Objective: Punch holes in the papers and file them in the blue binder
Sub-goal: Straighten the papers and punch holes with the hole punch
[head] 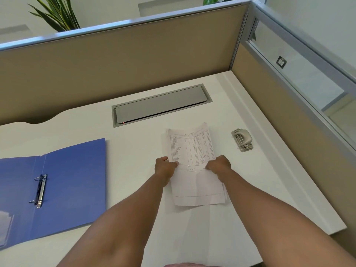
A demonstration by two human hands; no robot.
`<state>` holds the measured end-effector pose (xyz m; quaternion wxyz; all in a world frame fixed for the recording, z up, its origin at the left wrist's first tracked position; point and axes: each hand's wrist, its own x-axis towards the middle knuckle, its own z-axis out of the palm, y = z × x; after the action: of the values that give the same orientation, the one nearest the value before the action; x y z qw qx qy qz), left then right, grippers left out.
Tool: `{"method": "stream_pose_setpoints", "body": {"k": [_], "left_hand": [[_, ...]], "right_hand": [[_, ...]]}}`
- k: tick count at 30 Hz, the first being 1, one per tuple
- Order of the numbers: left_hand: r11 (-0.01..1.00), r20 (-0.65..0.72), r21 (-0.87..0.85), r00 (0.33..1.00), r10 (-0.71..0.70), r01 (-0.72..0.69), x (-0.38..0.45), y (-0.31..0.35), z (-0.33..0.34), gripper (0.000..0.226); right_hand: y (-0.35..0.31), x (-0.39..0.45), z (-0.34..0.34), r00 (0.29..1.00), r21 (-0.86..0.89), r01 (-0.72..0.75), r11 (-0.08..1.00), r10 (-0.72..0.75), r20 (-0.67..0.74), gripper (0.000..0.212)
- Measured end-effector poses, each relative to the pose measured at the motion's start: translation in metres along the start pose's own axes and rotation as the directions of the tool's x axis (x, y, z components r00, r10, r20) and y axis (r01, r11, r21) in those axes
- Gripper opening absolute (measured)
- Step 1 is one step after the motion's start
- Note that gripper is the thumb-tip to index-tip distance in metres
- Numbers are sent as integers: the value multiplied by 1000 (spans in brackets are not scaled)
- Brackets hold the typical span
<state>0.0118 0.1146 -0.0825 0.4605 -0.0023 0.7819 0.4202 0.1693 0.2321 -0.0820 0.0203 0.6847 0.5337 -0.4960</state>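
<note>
**Both hands gripping the papers at mid-desk**

The papers (192, 166) are lying as a thin stack on the white desk (134, 135), roughly in the middle, with a printed table showing on the top sheet and the far right corner curling upward. The left hand (165, 166) is clamping the stack's left edge, thumb on top of the sheet and fingers curled at the edge. The right hand (219, 165) is gripping the right edge directly opposite, its fingers bent around the paper. Both forearms are reaching in from the near side.

The blue binder (73, 182) is lying open on the left of the desk, well apart from the papers, with its ring mechanism (39, 190) showing along the spine. The hole punch (242, 139) is sitting to the right of the stack, near its far end, untouched. A grey cable hatch (161, 106) is sitting flush in the desk beyond the papers, and beige partition panels (125, 60) are closing off the far and right sides.
</note>
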Motion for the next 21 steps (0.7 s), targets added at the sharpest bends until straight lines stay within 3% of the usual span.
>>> {"method": "stream_pose_setpoints", "body": {"k": [4, 9, 16, 21], "left_hand": [[989, 28, 118, 996, 87, -90, -7, 3, -6, 32], [975, 21, 131, 983, 181, -182, -19, 17, -18, 41], [957, -55, 15, 955, 291, -290, -30, 39, -46, 39], [891, -66, -38, 891, 450, -453, -42, 50, -64, 30]], "right_hand": [[-11, -5, -5, 996, 148, 55, 987, -64, 58, 40], [-29, -25, -8, 974, 197, 192, 962, -211, 79, 28], [-56, -54, -12, 910, 251, 398, 882, -415, 15, 31], [-65, -67, -13, 867, 264, 493, 829, -494, -65, 26]]}}
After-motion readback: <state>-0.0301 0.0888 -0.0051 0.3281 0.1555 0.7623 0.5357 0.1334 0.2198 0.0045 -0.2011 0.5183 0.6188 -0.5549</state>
